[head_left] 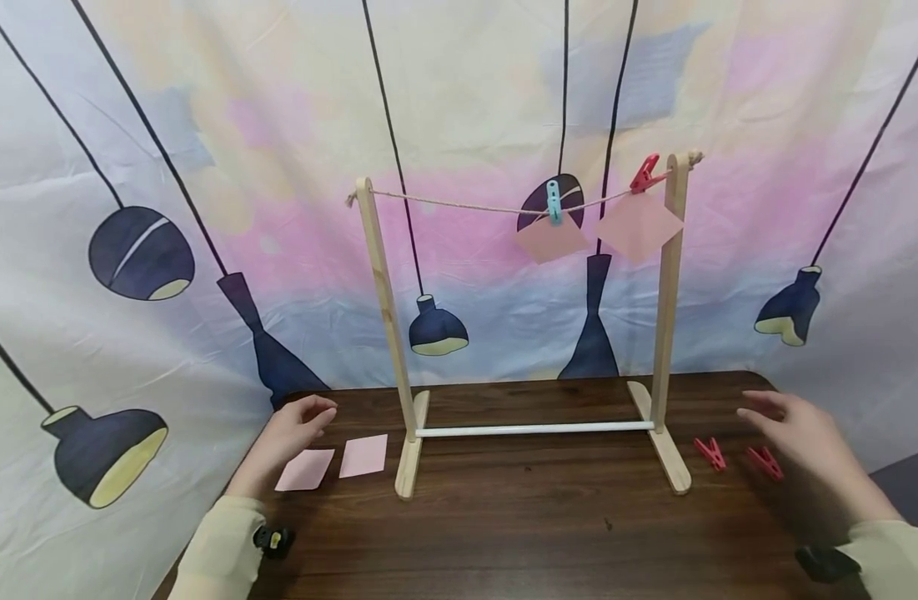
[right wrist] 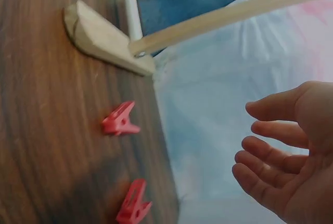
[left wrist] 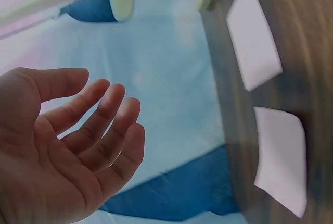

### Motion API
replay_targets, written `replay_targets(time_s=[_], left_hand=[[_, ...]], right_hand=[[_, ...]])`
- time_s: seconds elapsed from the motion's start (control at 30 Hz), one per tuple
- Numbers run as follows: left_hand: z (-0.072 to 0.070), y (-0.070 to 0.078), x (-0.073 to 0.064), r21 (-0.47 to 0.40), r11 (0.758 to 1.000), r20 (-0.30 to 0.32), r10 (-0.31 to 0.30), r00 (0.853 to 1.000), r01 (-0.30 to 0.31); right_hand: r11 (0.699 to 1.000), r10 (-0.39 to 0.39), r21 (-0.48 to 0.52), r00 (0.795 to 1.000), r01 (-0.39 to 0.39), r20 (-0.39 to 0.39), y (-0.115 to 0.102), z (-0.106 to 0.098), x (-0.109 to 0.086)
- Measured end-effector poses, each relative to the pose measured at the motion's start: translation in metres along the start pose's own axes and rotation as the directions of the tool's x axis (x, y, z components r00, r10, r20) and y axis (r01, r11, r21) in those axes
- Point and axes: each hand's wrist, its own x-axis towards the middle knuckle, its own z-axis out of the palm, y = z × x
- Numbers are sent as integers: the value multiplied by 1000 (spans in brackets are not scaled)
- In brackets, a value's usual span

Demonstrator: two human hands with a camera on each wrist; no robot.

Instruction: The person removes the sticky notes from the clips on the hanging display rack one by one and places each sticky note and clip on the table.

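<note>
My left hand [head_left: 297, 427] hovers above two pink paper squares on the table, its fingers loosely bent and holding nothing. One paper square [head_left: 305, 470] lies partly below that hand; the other paper square [head_left: 363, 456] is beside the rack's left foot. Over on the right, my right hand [head_left: 796, 433] is raised above two red clothespins, also with nothing in its relaxed fingers. The nearer-to-rack clothespin [right wrist: 120, 120] and the second clothespin [right wrist: 133, 204] lie apart on the wood. On the rack's string, a blue clothespin [head_left: 554, 202] and a red clothespin [head_left: 644, 174] each hold a pink paper.
A wooden rack [head_left: 670, 317] stands mid-table, with a white crossbar [head_left: 534, 430] low down and a string [head_left: 459, 205] tied between its post tops. Behind the dark wooden table [head_left: 504, 533] hangs a cloth [head_left: 474, 100] printed with lamps.
</note>
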Motion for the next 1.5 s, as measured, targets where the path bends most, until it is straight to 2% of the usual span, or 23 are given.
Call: replay_targets(time_s=[0.23,0.47,0.77,0.9,1.17,1.37,1.5], left_hand=[[6,27,0,26,996,25,84,996,-85],[14,48,3,62,985,31,161,986,-163],[19,75,6,18,975,33,222,975,-222],[22,86,11,-16,970,28,243,970,-243],[34,104,26,-29,957,33,289,957,-288],[40,123,38,-75,936,13,346,938,-344],[44,139,47,-126,933,-7,340,941,-338]], right_hand=[[996,-90,5,994,91,-65,-21,-3,0],[987,-161,14,982,163,-97,-42,-9,0],[970,-239,6,959,243,-151,-66,-14,-1],[966,-254,10,952,259,-173,-74,-16,0],[965,-246,45,951,259,-189,-80,-18,0],[962,-249,62,946,267,-208,-84,-19,1],[958,-253,78,943,275,-217,-89,-20,2]])
